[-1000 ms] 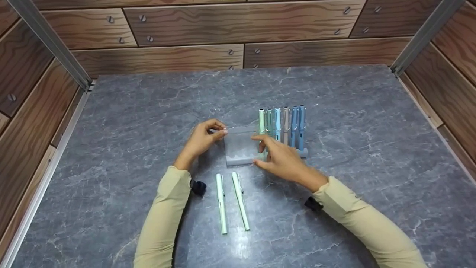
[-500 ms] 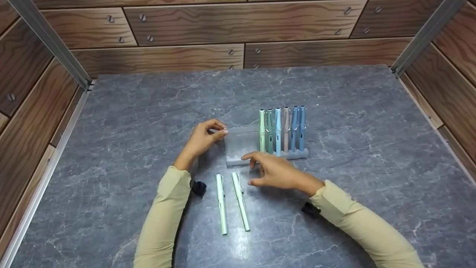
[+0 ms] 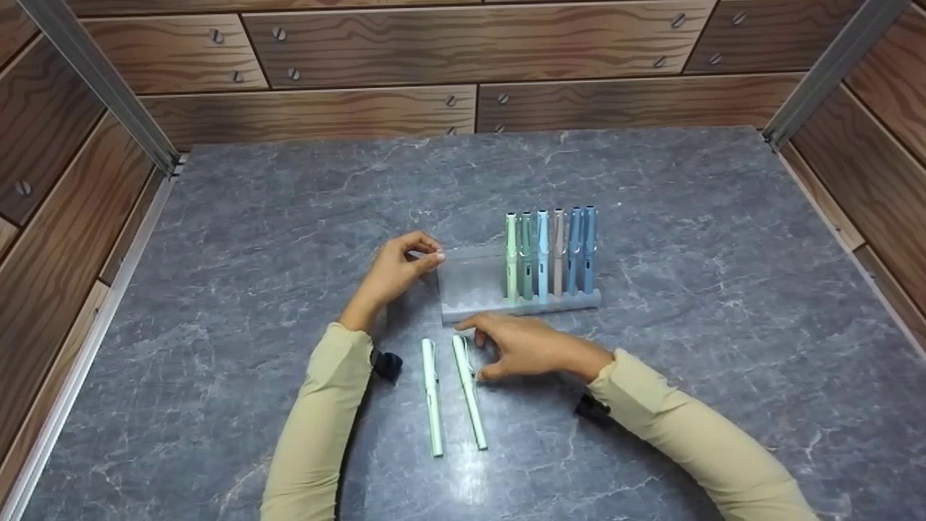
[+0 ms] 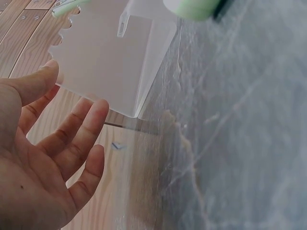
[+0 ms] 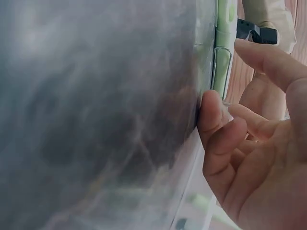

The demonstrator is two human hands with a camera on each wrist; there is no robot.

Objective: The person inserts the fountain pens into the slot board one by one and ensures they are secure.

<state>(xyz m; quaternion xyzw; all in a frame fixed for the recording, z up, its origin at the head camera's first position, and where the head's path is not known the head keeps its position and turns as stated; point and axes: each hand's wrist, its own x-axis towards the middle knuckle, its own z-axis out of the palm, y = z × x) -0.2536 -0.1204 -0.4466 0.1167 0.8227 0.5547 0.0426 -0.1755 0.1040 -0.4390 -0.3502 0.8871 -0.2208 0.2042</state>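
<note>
A clear pen stand [image 3: 474,278] stands mid-table with several pens upright in its right half: light green [image 3: 511,250], dark green, light blue, taupe and blue. At its upper left corner, my left hand [image 3: 396,271] pinches the edge between thumb and fingers; the left wrist view shows the thumb on the front of the panel [image 4: 103,52]. Two pale green pens lie in front of the stand, a left pen [image 3: 432,398] and a right pen [image 3: 470,394]. Over the clip end of the right pen hovers my right hand [image 3: 524,346], thumb and fingers apart, holding nothing.
The grey marbled table [image 3: 217,289] is bounded by a wood-patterned back wall [image 3: 463,43] and side walls. Metal posts [image 3: 108,87] rise at the back corners. Black wrist cameras [image 3: 387,365] are strapped to both wrists.
My right hand has come away from the front of the stand's pens, moving toward me and left to the right-hand pale green pen. The left hand has stayed on the stand's corner.
</note>
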